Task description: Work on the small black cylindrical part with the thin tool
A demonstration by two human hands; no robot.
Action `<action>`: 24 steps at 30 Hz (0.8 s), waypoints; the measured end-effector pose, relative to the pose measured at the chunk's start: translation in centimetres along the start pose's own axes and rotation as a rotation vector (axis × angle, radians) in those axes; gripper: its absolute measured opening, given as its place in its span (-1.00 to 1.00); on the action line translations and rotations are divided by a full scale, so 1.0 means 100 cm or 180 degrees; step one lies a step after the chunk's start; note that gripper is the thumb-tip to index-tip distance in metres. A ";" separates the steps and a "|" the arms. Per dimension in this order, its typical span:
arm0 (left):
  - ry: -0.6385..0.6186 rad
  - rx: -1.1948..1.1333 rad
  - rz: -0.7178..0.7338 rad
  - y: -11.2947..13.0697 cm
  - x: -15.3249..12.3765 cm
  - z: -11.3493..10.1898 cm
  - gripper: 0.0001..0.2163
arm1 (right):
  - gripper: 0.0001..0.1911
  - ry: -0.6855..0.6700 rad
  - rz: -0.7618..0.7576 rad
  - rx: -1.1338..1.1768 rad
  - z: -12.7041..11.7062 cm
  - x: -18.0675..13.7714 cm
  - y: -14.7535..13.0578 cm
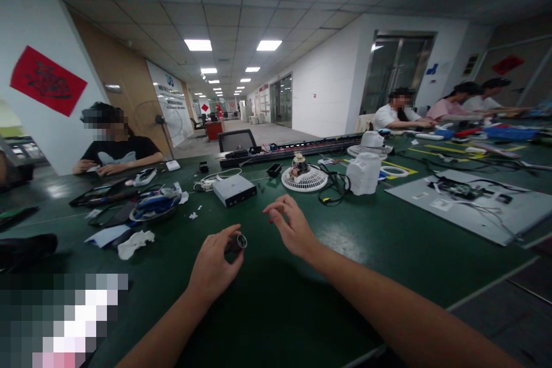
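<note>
My left hand (214,264) is raised over the green table (302,287), its fingers pinched round a small dark cylindrical part with a silvery end (238,241). My right hand (291,225) hovers just to the right of that part, fingers loosely curled and apart, holding nothing. Beyond my hands lie a grey box (234,190), a white fan grille with a small motor on it (304,177) and a white fan housing (363,173).
Cables, a blue-and-white gadget (155,204) and crumpled tissue (134,243) litter the left side. A grey mat with parts (470,202) lies right. A person sits across on the left (114,149); others work at the far right (399,112). A long power strip (293,151) spans the back.
</note>
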State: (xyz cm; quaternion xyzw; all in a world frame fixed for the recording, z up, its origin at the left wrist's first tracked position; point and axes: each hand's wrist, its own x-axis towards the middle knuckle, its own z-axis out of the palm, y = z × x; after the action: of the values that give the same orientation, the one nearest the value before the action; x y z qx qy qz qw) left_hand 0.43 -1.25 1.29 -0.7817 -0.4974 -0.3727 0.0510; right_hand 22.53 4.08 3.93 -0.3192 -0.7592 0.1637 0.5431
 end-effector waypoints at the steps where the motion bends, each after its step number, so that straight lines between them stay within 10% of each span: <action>1: -0.0030 -0.0013 -0.0101 -0.001 0.000 0.000 -0.52 | -0.70 -0.0011 0.0098 0.0221 0.000 0.001 0.003; 24: -0.0180 -0.0101 -0.0459 -0.003 0.001 0.000 -0.58 | -0.65 -0.0759 0.0514 0.1565 0.012 -0.004 0.017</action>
State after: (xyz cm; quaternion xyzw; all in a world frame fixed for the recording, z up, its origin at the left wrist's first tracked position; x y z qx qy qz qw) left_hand 0.21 -1.02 1.21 -0.7548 -0.5477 -0.3610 -0.0025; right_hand 22.06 5.17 2.20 -0.2158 -0.7274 0.4220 0.4962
